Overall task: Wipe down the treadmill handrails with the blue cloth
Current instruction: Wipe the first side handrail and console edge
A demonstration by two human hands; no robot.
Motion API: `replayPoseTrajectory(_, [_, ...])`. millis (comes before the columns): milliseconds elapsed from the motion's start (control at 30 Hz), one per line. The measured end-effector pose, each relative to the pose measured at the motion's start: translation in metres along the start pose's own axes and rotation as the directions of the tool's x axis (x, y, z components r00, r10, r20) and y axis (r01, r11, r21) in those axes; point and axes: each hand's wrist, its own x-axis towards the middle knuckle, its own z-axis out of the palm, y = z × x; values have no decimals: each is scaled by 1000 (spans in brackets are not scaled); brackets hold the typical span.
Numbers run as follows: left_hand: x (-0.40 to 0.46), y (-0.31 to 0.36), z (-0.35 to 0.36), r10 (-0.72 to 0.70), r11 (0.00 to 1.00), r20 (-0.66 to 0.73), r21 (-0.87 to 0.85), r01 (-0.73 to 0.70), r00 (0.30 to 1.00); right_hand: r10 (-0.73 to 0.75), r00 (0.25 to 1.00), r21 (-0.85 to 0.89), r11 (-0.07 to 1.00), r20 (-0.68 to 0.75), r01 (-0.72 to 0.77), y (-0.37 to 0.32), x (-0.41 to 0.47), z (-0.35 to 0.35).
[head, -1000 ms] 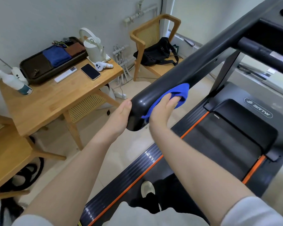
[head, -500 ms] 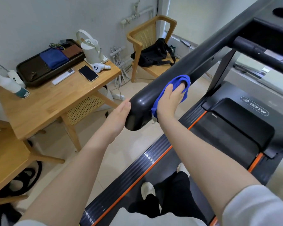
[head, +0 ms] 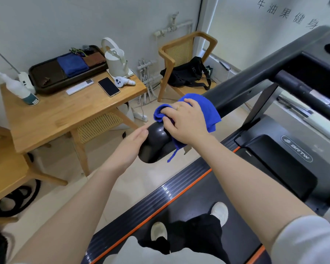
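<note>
On top of the handrail [head: 236, 96], near its rounded end, our right hand [head: 185, 124] curls over the blue cloth [head: 208, 111] and presses it to the black rail — cloth spills out on both sides of the hand and a strand hangs below. Our left hand [head: 130, 143] rests with straight fingers against the rail's end cap. Left of the rail lies bare floor [head: 122, 187], then the counter [head: 65, 115]; upward the rail runs uncovered to the console.

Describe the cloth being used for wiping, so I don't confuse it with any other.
Start at the black treadmill handrail. Near its rounded end, the right hand presses a crumpled blue cloth over the rail. The other blue cloth lies folded in the dark tray on the wooden table.
</note>
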Motion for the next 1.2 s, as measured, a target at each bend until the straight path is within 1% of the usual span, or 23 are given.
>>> replayPoseTrajectory(133, [9,19,3,-54,994,-86,88,62,995,-51,990,-26,998,131,55,25,16,-7])
replayPoseTrajectory(233, [16,45,12,5,971,-118,237,23,993,-81,963,2,997,258,83,52,34,-17])
replayPoseTrajectory(333, [18,64,24,93,922,-116,385,-42,989,-6,922,8,1000,387,3,91,52,-30])
replayPoseTrajectory(400, [18,70,31,119,896,-109,441,-59,987,59,906,-34,998,419,-49,119,59,-37])
replayPoseTrajectory(500, [22,77,44,141,844,-107,533,-63,984,150,884,-96,988,443,-119,142,70,-41])
replayPoseTrajectory(567, [28,86,58,162,783,-114,619,-57,980,162,874,-141,984,459,-108,139,73,-40])
replayPoseTrajectory(633, [35,96,72,182,672,-138,740,-21,974,81,894,-137,990,441,-22,129,67,-35])
replayPoseTrajectory(700, [43,105,85,186,536,-158,844,35,970,-75,937,-82,991,341,109,116,50,-29])
replayPoseTrajectory(733, [46,110,90,168,495,-169,866,65,971,-136,950,-62,985,282,159,109,41,-28])
replayPoseTrajectory(800, [53,115,101,112,477,-203,870,127,973,-203,954,-35,976,220,215,100,30,-29])
replayPoseTrajectory(833, [56,117,107,90,470,-225,868,158,970,-231,948,-18,970,220,241,101,29,-28])
replayPoseTrajectory(933, [64,120,119,40,447,-304,857,255,952,-326,902,51,944,282,325,119,39,-33])
replayPoseTrajectory(1000, [68,123,124,-17,429,-346,845,320,938,-340,872,94,940,353,328,135,54,-37])
replayPoseTrajectory(1033, [69,125,126,-45,422,-357,840,342,933,-304,849,110,952,432,285,143,63,-38])
replayPoseTrajectory(1100, [69,129,130,-76,434,-369,824,364,926,-202,768,112,979,607,169,162,84,-36])
replayPoseTrajectory(1200, [64,130,136,-58,500,-387,787,362,920,-86,636,70,996,767,50,188,110,-33])
